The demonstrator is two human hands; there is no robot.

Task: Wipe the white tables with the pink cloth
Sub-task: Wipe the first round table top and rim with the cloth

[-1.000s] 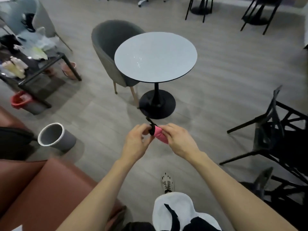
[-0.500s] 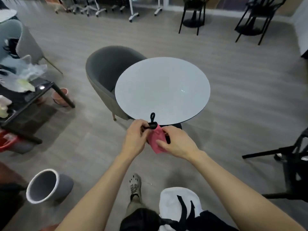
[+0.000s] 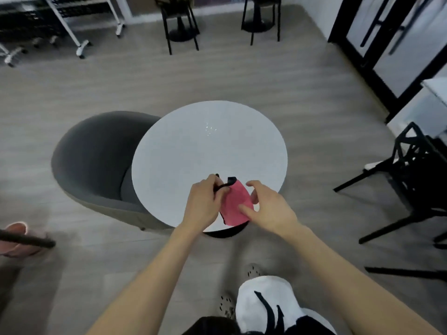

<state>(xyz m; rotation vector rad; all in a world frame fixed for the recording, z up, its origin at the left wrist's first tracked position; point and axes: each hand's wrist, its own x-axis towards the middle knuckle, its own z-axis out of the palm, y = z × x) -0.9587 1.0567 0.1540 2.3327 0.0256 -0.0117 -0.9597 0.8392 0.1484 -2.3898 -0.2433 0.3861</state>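
1. The fingers [image 3: 211, 183] of your left hand [image 3: 203, 204] are curled round the black loop [image 3: 221, 187] at the top corner of the cloth [image 3: 234, 201].
2. Your right hand [image 3: 271, 209] pinches the cloth from the other side. The thumb [image 3: 244, 210] presses on the pink face and the other fingers curve behind its right edge.
3. The cloth is bunched between your two hands, its loop end uppermost.
4. It is over the near part of the bench [image 3: 193, 146], close to the rim. You cannot tell whether it touches the top.
5. The bench is round and white, with a small glint of light near its middle. Its black base [image 3: 225, 232] shows just under the near rim.
6. A grey chair [image 3: 96, 160] stands against the bench's left side, its seat partly under the top.
7. A black chair [image 3: 411, 180] stands to the right, well apart from the bench.
8. Two black stools [image 3: 179, 22] stand by the far wall, and white wheeled frames [image 3: 72, 30] are at the far left.
9. The floor [image 3: 266, 76] is grey wood. Your shoe [image 3: 252, 270] and white shirt [image 3: 266, 298] show at the bottom edge.
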